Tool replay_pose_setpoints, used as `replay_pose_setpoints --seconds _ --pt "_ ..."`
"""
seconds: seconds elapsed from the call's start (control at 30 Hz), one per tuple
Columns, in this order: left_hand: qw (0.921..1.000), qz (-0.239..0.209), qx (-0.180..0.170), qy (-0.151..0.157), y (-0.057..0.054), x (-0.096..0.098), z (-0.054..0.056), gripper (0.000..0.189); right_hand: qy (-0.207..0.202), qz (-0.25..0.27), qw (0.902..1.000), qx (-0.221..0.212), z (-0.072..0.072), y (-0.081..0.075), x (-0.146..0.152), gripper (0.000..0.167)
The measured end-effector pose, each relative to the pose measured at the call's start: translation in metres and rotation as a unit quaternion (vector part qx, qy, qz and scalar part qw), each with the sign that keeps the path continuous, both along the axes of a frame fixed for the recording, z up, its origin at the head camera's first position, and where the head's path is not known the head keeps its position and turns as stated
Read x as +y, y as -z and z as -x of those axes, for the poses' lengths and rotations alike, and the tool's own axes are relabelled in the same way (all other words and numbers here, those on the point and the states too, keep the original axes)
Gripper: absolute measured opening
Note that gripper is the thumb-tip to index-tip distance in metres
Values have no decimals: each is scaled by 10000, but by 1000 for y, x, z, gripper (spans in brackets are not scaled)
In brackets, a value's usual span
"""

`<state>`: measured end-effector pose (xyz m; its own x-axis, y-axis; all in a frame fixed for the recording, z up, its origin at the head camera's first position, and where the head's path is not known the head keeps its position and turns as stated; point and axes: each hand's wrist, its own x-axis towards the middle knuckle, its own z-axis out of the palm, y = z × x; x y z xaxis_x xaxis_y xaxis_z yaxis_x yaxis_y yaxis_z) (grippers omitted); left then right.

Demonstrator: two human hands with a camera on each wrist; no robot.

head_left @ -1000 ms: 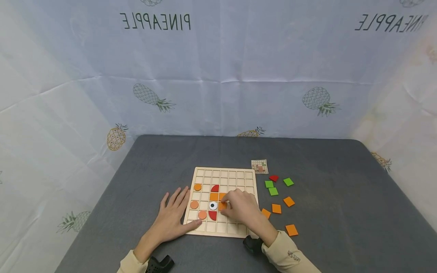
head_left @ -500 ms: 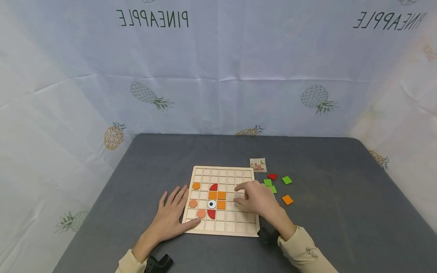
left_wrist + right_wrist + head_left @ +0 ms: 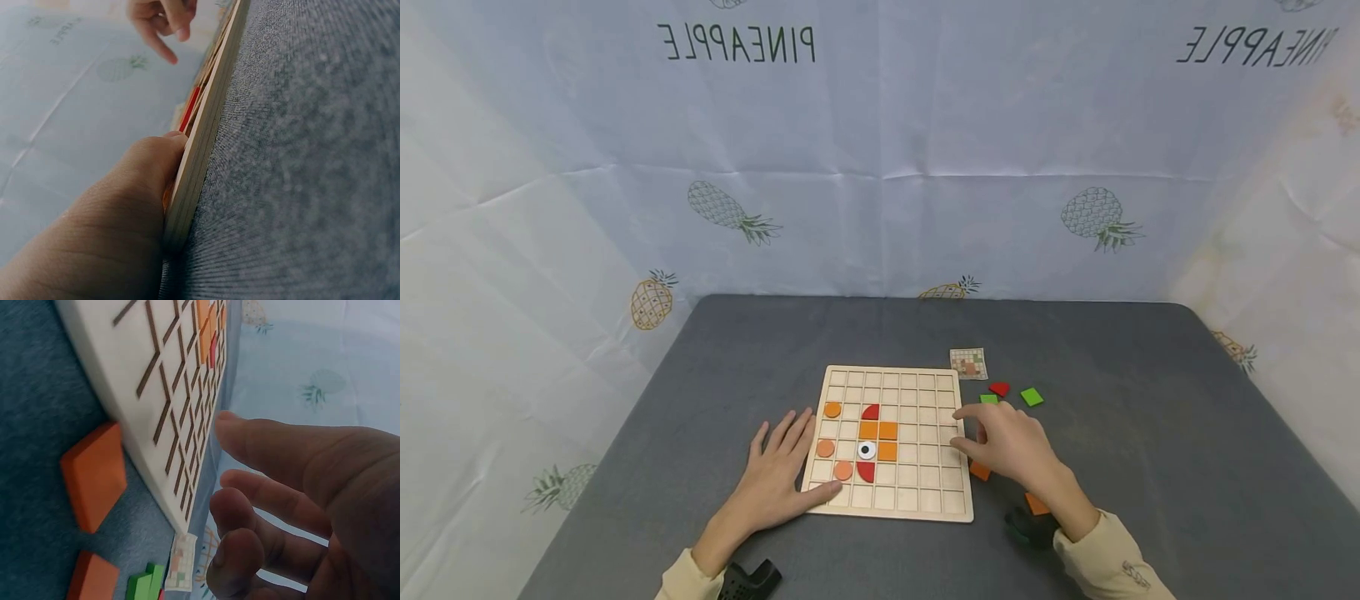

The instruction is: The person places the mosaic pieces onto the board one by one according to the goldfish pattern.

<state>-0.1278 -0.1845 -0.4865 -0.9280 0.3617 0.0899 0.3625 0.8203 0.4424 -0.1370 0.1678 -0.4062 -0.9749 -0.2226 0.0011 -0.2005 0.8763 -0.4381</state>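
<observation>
A wooden grid board lies flat on the table. My left hand rests along its left edge, fingers straight, with the thumb on the near-left corner. In the board's cells sit orange square tiles, red quarter-round tiles, an eye disc and round orange pieces. Over the board's right edge hovers my right hand, thumb and forefinger apart, holding nothing. Below it in the right wrist view, a loose orange square tile touches or nearly touches the board's side.
To the right of the board lie loose green tiles, a red tile and more orange tiles, some partly hidden by the right hand. A small pattern card is at the board's far-right corner. A pineapple-print cloth hangs behind the grey table.
My right hand has left the orange square tile in the board and moved right, across the board to its right edge. The left hand stays in place.
</observation>
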Motion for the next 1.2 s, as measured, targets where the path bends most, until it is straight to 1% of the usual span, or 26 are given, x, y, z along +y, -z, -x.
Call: replay_pose_setpoints --seconds 0.37,0.53,0.7,0.83,1.13,1.2 --pt "10000 -25 -68 -34 -2 1 -1 107 208 -62 9993 -309 -9 11 15 33" --pt "9999 -39 -119 -46 -2 1 -1 106 316 -70 9979 -567 -12 14 20 29" --pt "9999 -4 -141 -60 -2 1 -1 107 330 -44 9968 -729 -14 17 23 28" --pt "9999 25 -148 -68 -1 1 0 107 331 -86 9965 -768 -15 16 24 29" --pt "9999 22 -100 -50 -1 1 0 107 266 -65 9971 -713 -17 18 24 29" --pt "9999 -2 -105 -45 -1 1 0 107 149 -90 9978 -644 -17 18 24 27"
